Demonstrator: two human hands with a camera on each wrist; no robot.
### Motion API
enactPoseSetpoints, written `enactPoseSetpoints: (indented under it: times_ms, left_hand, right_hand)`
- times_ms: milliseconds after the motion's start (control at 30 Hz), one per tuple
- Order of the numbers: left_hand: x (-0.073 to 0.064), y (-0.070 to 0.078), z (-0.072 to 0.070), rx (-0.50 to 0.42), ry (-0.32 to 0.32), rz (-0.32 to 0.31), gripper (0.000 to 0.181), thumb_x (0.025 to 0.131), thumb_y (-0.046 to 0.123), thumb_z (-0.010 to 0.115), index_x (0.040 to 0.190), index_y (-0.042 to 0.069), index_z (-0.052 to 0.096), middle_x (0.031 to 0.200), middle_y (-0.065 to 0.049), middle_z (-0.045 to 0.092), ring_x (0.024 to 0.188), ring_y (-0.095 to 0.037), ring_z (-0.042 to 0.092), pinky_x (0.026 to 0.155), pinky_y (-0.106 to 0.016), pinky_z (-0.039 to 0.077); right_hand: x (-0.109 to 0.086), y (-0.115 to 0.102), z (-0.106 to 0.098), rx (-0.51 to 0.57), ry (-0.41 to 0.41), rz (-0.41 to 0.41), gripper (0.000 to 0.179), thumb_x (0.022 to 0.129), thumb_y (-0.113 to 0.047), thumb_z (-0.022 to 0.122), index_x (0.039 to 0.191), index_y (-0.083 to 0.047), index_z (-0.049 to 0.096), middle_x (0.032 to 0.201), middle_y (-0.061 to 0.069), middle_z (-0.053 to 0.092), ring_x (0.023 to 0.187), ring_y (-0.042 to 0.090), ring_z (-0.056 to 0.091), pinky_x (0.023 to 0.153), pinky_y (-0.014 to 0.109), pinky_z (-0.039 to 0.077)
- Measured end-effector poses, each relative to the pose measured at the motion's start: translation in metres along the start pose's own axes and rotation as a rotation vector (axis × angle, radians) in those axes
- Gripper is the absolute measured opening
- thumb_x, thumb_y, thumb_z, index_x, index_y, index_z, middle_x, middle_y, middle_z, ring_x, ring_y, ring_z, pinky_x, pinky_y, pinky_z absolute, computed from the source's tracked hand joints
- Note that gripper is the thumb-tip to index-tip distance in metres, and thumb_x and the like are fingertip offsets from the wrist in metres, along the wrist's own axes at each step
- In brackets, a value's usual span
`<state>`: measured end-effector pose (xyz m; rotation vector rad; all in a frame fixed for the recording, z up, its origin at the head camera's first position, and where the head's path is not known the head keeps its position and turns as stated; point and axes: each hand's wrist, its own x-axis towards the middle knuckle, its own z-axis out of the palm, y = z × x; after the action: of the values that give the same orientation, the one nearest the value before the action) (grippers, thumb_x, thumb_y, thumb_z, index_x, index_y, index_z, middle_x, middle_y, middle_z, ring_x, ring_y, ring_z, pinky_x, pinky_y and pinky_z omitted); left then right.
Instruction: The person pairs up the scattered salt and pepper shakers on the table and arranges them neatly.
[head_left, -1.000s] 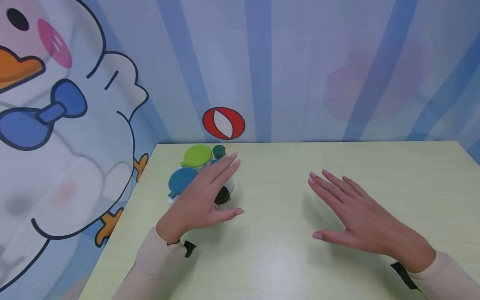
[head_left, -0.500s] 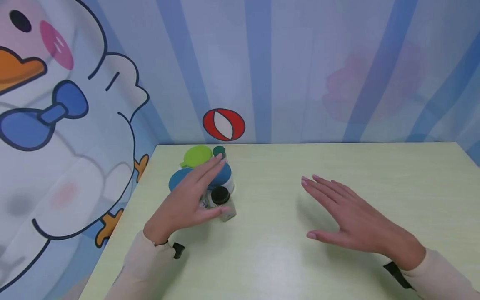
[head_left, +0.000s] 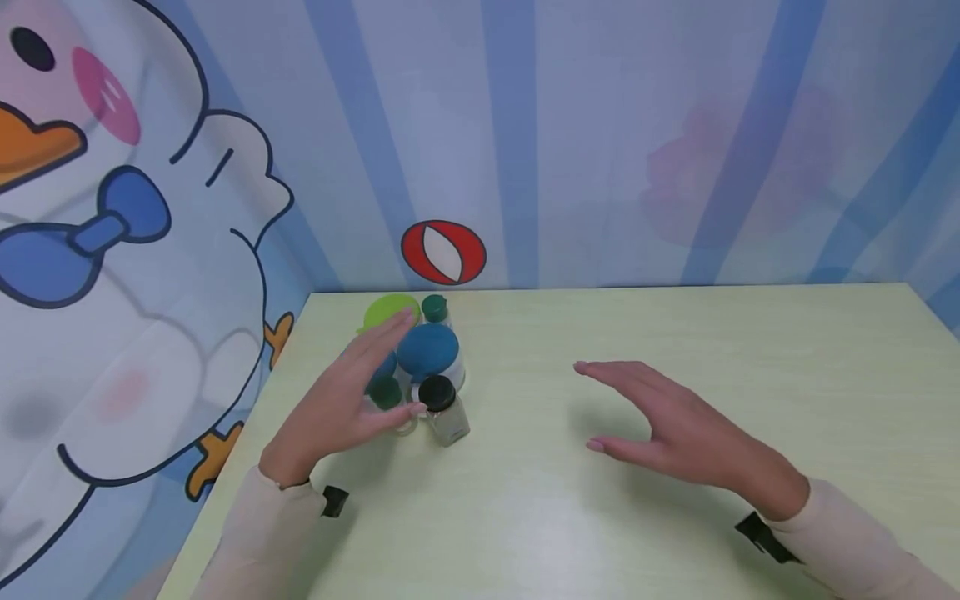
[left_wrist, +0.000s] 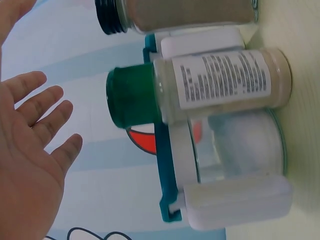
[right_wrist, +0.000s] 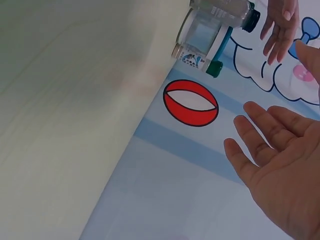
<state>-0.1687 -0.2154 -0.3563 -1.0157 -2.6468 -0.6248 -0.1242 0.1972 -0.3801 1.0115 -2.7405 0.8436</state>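
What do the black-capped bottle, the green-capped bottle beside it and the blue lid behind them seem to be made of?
Black-capped bottle: glass or clear plastic; its walls are smooth and see-through.
Green-capped bottle: also clear glass or plastic, since its tan contents show; the printed white label is probably paper.
Blue lid: probably plastic, being opaque and evenly coloured.

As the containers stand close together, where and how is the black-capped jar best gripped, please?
Probably grip the black-capped jar round its body, from the right: it stands upright, that side exposed, with the left hand at its left.
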Motion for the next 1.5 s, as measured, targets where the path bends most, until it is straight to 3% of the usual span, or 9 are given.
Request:
enactPoseSetpoints:
  times_ms: [367, 600, 1167, 1500]
  left_hand:
    - [-0.012, -0.018, -0.007, -0.016, 0.025, -0.063, 0.099, 0.083, 0.030, 0.085, 0.162, 0.023, 0.026, 0.166, -0.003, 0.030, 0.150, -0.029, 0.031, 0.113, -0.060, 0.037]
    - [-0.021, -0.029, -0.009, -0.048, 0.015, -0.132, 0.095, 0.086, 0.028, 0.082, 0.162, 0.025, 0.026, 0.167, -0.003, 0.028, 0.151, -0.032, 0.029, 0.111, -0.067, 0.035]
    - [-0.041, -0.050, -0.009, -0.095, 0.025, -0.174, 0.090, 0.087, 0.025, 0.080, 0.161, 0.027, 0.029, 0.166, -0.003, 0.028, 0.151, -0.032, 0.028, 0.110, -0.071, 0.033]
    - [-0.045, -0.061, -0.002, -0.109, 0.008, -0.281, 0.093, 0.086, 0.031, 0.082, 0.161, 0.027, 0.027, 0.163, -0.010, 0.030, 0.148, -0.037, 0.029, 0.110, -0.073, 0.031]
  right_hand:
    - [0.019, -0.004, 0.013, 0.158, 0.005, -0.046, 0.065, 0.092, -0.043, 0.073, 0.150, -0.025, 0.048, 0.148, -0.011, 0.052, 0.137, 0.013, 0.049, 0.108, 0.047, 0.045]
    - [0.028, -0.006, 0.020, 0.192, 0.026, -0.100, 0.063, 0.090, -0.035, 0.078, 0.146, -0.021, 0.053, 0.143, -0.007, 0.057, 0.133, 0.015, 0.053, 0.106, 0.045, 0.047]
    - [0.055, -0.012, 0.033, 0.359, -0.001, -0.116, 0.062, 0.089, -0.037, 0.079, 0.144, -0.024, 0.055, 0.136, -0.012, 0.062, 0.125, 0.014, 0.059, 0.102, 0.042, 0.052]
    - [0.069, -0.016, 0.041, 0.439, 0.003, -0.113, 0.057, 0.089, -0.037, 0.079, 0.141, -0.028, 0.057, 0.131, -0.014, 0.063, 0.120, 0.007, 0.060, 0.102, 0.041, 0.052]
